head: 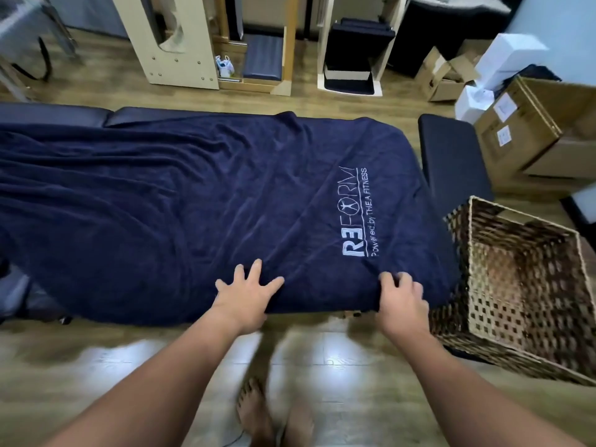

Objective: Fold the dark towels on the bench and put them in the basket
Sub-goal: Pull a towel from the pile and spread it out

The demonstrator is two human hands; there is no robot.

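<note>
The dark towel (193,195) lay spread flat over the bench (451,150), its long axis running from the hands away to the person's left, and its printed logo (353,212) sat just beyond the right hand. The left hand (246,293) rested flat on the near edge with the fingers spread apart, pressing and holding nothing. The right hand (401,300) was beside it on the same edge, nearer to the short end of the towel, with the fingers curled down on the cloth; whether they had really pinched it could not be told, because of blur. The woven basket (483,272) stood empty on the floor, just to the right of the right hand. Probably the fold should begin from this near edge, carried away from the person.
</note>
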